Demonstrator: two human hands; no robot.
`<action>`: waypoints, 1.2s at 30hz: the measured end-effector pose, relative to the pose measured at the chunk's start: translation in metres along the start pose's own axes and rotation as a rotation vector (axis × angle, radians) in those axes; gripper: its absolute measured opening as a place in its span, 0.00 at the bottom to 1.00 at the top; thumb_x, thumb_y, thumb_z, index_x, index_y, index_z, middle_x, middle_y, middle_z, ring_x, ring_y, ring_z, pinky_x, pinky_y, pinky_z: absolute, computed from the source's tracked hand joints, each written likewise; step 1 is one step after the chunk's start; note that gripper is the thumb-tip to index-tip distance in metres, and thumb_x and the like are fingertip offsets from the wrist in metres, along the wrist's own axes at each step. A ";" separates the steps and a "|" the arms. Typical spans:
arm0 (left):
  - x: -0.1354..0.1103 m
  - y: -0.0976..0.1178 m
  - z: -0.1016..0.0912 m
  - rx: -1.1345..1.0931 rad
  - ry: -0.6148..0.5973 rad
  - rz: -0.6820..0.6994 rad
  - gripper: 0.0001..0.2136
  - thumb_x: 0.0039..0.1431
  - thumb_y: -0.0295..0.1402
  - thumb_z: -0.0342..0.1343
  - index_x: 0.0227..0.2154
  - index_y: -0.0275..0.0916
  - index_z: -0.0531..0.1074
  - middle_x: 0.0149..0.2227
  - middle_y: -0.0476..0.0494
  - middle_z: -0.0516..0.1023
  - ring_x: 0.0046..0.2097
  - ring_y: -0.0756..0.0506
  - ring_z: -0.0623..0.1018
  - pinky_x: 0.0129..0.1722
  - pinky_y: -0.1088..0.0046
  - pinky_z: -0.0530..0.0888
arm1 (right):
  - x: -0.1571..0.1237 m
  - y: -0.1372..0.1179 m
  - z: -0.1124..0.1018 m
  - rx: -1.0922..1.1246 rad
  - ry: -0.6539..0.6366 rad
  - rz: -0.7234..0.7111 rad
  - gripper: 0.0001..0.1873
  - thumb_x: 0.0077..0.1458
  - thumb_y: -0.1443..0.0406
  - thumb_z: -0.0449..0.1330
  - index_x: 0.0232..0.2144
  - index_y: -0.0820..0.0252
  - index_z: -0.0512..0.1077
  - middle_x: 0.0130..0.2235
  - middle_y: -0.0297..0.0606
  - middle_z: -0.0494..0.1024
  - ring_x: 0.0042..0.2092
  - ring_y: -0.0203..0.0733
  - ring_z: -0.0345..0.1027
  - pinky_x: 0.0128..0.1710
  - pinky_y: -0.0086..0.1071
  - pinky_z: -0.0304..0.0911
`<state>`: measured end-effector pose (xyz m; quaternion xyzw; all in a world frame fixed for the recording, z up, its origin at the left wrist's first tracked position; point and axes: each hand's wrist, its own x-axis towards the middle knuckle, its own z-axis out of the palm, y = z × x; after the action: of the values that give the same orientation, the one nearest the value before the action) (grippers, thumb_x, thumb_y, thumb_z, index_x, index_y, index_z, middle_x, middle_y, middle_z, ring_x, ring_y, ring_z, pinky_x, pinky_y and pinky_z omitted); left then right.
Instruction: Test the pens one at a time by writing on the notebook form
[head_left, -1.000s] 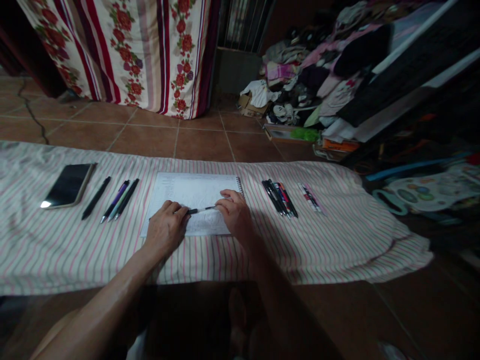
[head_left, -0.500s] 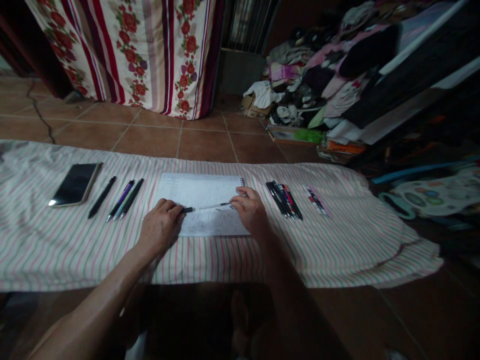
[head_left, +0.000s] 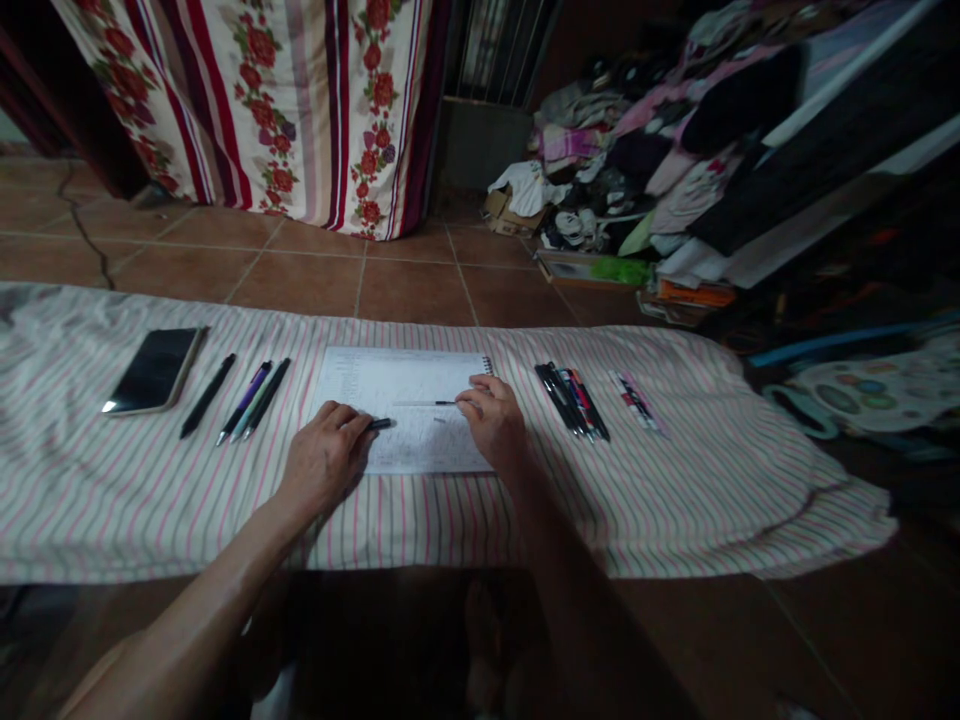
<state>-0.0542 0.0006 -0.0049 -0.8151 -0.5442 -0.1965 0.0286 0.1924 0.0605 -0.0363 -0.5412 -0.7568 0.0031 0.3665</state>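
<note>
My left hand [head_left: 324, 452] is closed on a black pen barrel [head_left: 381, 424], whose end sticks out to the right past the fingertips. Between the thumb and fingers of my right hand [head_left: 491, 422] is a slim pen refill [head_left: 427, 403], pale along its length and dark near the fingers. It points left, apart from the barrel. Both hands rest over a spiral notebook [head_left: 405, 365] open to a page with writing. On the page between the hands lies a tiny dark piece [head_left: 439, 420], too small to make out.
Left on the striped cloth [head_left: 420, 520] are a phone [head_left: 154, 370], a black pen [head_left: 208, 397] and several more pens [head_left: 253, 402]. To the right lie a group of pens [head_left: 574, 400] and a pinkish pack of slim items [head_left: 637, 402]. Clothes [head_left: 600, 150] are heaped beyond.
The refill's left tip has come away from the barrel's end and risen slightly, so the refill lies more level. The hands have barely shifted.
</note>
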 end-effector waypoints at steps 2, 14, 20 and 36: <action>0.002 0.009 0.001 -0.031 -0.026 0.022 0.11 0.62 0.33 0.47 0.39 0.36 0.73 0.34 0.41 0.74 0.39 0.43 0.70 0.37 0.67 0.72 | 0.000 -0.003 0.003 0.007 -0.007 0.004 0.08 0.52 0.67 0.58 0.27 0.57 0.77 0.43 0.42 0.71 0.44 0.45 0.65 0.48 0.40 0.62; 0.010 0.035 0.006 -0.022 -0.148 0.014 0.13 0.63 0.34 0.43 0.37 0.37 0.72 0.32 0.41 0.73 0.38 0.43 0.69 0.35 0.68 0.69 | 0.000 -0.007 0.001 0.036 -0.040 0.018 0.11 0.53 0.68 0.55 0.33 0.57 0.78 0.45 0.44 0.72 0.45 0.47 0.65 0.49 0.42 0.63; 0.010 0.039 0.004 -0.022 -0.141 -0.063 0.15 0.65 0.38 0.39 0.42 0.38 0.70 0.33 0.43 0.72 0.34 0.45 0.71 0.32 0.70 0.68 | 0.002 -0.029 -0.017 0.185 -0.035 0.152 0.14 0.56 0.63 0.52 0.37 0.60 0.76 0.38 0.43 0.77 0.38 0.42 0.71 0.41 0.34 0.65; 0.008 0.057 0.003 -0.266 -0.110 -0.098 0.12 0.63 0.32 0.43 0.37 0.36 0.71 0.31 0.43 0.72 0.32 0.47 0.74 0.31 0.72 0.69 | -0.012 -0.076 -0.017 0.700 -0.262 0.644 0.14 0.45 0.53 0.59 0.22 0.58 0.69 0.19 0.30 0.72 0.22 0.34 0.64 0.24 0.28 0.57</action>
<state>0.0008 -0.0151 0.0044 -0.7939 -0.5531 -0.2229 -0.1190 0.1416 0.0127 0.0005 -0.5871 -0.5444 0.4382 0.4086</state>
